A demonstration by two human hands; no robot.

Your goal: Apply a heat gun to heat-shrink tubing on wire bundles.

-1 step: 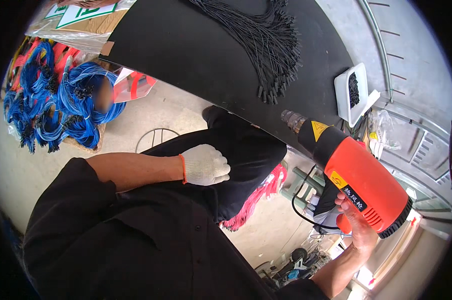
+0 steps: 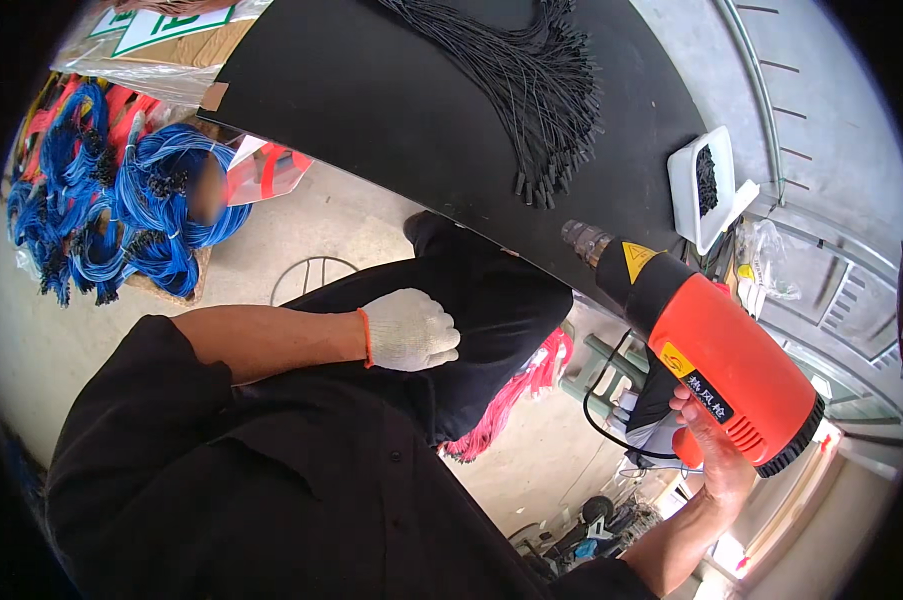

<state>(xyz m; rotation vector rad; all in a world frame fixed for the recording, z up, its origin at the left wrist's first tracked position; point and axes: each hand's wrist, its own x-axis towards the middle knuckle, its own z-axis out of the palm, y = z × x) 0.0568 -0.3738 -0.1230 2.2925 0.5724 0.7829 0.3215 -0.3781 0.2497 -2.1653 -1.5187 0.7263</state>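
Observation:
A red and black heat gun (image 2: 737,345) is in my bare right hand (image 2: 717,445), whose fingers wrap round its grip. Its metal nozzle (image 2: 586,242) points up and left, over the near edge of the black table (image 2: 372,110). A bundle of thin black cables (image 2: 532,85) lies on the table beyond the nozzle, its connector ends fanned toward me. My left hand (image 2: 412,330), in a white knit glove with an orange cuff, rests on my thigh. Its fingers are curled in and nothing shows in them.
A white bin (image 2: 683,190) of small black pieces stands at the table's right edge. Coiled blue cables (image 2: 177,190) are piled at the left, near a plastic-wrapped carton (image 2: 197,60). Pink cables (image 2: 502,410) hang below the table. A black cord (image 2: 597,400) trails from the heat gun.

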